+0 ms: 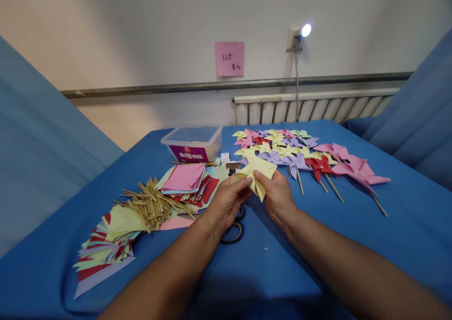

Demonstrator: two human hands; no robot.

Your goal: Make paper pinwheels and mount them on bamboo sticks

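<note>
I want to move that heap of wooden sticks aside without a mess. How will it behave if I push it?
The wooden sticks look thin and round, so they would probably roll and scatter rather than slide together. They lie loose and crisscrossed, so a push likely fans them out. They rest partly on the paper squares, which may shift with them.

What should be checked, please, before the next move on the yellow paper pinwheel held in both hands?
1. Both hands grip the yellow paper piece: left hand, right hand: ok.
2. Wooden sticks lie within reach at the left: ok.
3. Scissors partly hidden under the left hand: not ok.
4. Pin or fastener at hand: cannot tell.
5. Finished pinwheels lie apart from the hands: ok.
</note>
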